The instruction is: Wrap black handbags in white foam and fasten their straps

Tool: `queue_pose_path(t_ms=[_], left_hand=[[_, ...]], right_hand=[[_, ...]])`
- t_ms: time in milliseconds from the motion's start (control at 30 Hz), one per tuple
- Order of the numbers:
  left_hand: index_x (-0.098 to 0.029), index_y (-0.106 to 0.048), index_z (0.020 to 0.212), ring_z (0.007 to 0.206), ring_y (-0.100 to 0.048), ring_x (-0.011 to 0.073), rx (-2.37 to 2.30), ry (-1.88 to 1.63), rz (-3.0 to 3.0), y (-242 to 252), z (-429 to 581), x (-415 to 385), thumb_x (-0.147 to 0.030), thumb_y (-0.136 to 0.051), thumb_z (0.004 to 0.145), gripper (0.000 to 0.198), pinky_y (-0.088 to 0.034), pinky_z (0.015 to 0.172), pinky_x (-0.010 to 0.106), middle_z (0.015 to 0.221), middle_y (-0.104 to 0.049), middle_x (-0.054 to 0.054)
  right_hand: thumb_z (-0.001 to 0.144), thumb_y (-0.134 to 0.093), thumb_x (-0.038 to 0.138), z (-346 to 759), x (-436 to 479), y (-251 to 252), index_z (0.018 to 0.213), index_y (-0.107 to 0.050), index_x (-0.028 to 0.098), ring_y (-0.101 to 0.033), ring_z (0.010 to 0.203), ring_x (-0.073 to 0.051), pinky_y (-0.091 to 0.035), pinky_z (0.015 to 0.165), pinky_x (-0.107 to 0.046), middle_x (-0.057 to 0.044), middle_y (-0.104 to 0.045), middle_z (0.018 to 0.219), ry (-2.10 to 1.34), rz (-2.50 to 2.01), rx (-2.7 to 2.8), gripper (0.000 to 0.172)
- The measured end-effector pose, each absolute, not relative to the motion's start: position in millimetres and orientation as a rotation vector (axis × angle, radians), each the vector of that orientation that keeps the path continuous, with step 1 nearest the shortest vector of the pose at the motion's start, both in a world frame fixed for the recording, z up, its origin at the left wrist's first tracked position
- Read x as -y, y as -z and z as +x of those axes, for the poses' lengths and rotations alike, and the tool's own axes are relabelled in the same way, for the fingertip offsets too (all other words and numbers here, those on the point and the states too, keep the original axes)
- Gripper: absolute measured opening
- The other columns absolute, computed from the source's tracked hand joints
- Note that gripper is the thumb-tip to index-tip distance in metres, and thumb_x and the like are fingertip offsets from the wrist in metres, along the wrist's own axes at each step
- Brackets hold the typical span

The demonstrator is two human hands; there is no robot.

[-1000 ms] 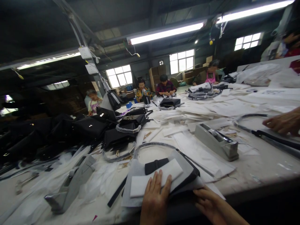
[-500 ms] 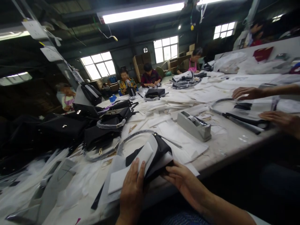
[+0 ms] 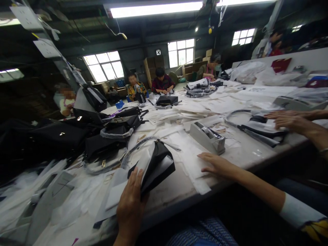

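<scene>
Black and half folded in a white paper wrap (image 3: 114,194), the bag piece (image 3: 159,162) stands tilted at the near left of the table (image 3: 176,186). Its long axis runs from the left hand (image 3: 130,201), which clasps its near end, up and away to the right. Well apart to the right, the right hand (image 3: 217,164) lies flat and spread on a paper sheet (image 3: 189,159), just near of a grey tape dispenser (image 3: 208,136).

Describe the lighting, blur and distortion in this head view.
Head view: the ceiling tube light and windows blow out white; the black bags at left sink into shadow; wide-angle stretch tilts the table; the left hand on the black pouch looks slightly soft.
</scene>
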State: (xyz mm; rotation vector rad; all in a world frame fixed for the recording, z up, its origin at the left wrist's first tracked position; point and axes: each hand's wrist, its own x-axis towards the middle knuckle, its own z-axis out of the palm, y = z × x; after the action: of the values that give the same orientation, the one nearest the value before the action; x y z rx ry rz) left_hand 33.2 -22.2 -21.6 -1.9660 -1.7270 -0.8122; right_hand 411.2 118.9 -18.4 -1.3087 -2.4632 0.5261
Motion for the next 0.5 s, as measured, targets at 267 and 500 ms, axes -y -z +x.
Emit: queue_pose_path(t_ms=[267,500], left_hand=[[-0.026,-0.024,0.156,0.133,-0.051,0.0266,1.68,0.796,-1.994,19.5,38.2,21.2,-0.019,-0.048,0.094,0.067,-0.05,0.102,0.039,0.153,-0.044,0.007],[-0.027,-0.023,0.156,0.133,-0.051,0.0265,1.729,0.787,-1.965,21.7,37.3,22.4,-0.016,-0.05,0.092,0.071,-0.05,0.101,0.039,0.154,-0.043,0.006]], right_hand=[[0.075,-0.077,0.039,428.4,-106.2,24.4,0.117,-0.073,0.028,-0.052,0.132,-0.032,-0.037,0.115,-0.049,-0.007,-0.062,0.135,-0.859,-1.122,2.252,0.044],[0.086,-0.063,0.026,378.7,-77.1,7.9,0.104,-0.078,0.031,-0.063,0.12,-0.024,-0.037,0.115,-0.045,-0.001,-0.072,0.12,-0.86,-0.942,2.027,0.023]])
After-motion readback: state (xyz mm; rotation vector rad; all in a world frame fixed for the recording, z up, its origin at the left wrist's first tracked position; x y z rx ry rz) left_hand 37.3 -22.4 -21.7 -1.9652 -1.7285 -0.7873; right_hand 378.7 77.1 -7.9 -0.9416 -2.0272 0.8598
